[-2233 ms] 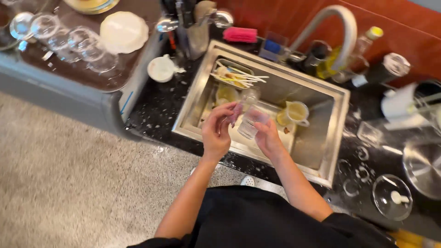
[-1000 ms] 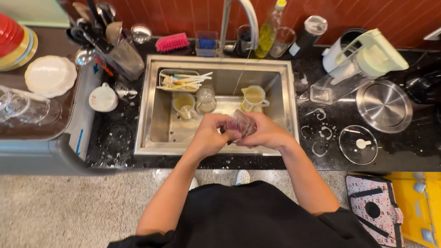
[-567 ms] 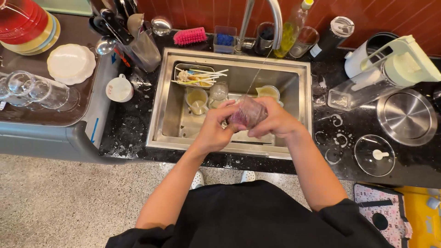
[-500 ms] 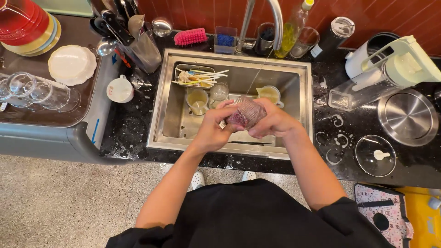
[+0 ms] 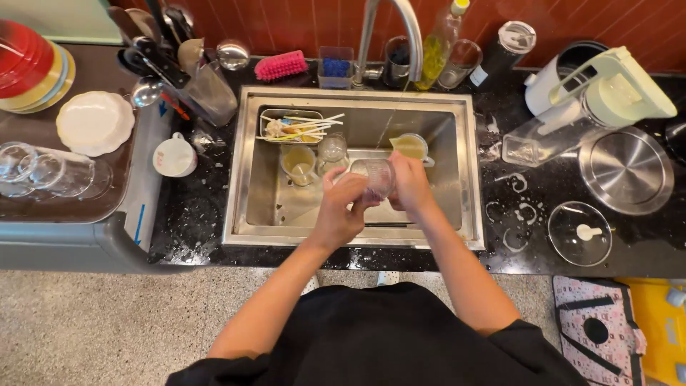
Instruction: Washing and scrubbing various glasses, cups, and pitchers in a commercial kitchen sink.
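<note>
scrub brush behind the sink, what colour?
Pink bristles; the scrub brush lies on the counter left of the tap. Head view, the only one.

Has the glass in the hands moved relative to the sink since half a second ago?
Cannot tell for certain: the glass stays above the sink middle, perhaps slightly nearer the tap; the camera shifted too.

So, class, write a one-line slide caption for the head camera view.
Both hands, left hand and right hand, hold a clear glass over a steel sink holding more cups.
</note>
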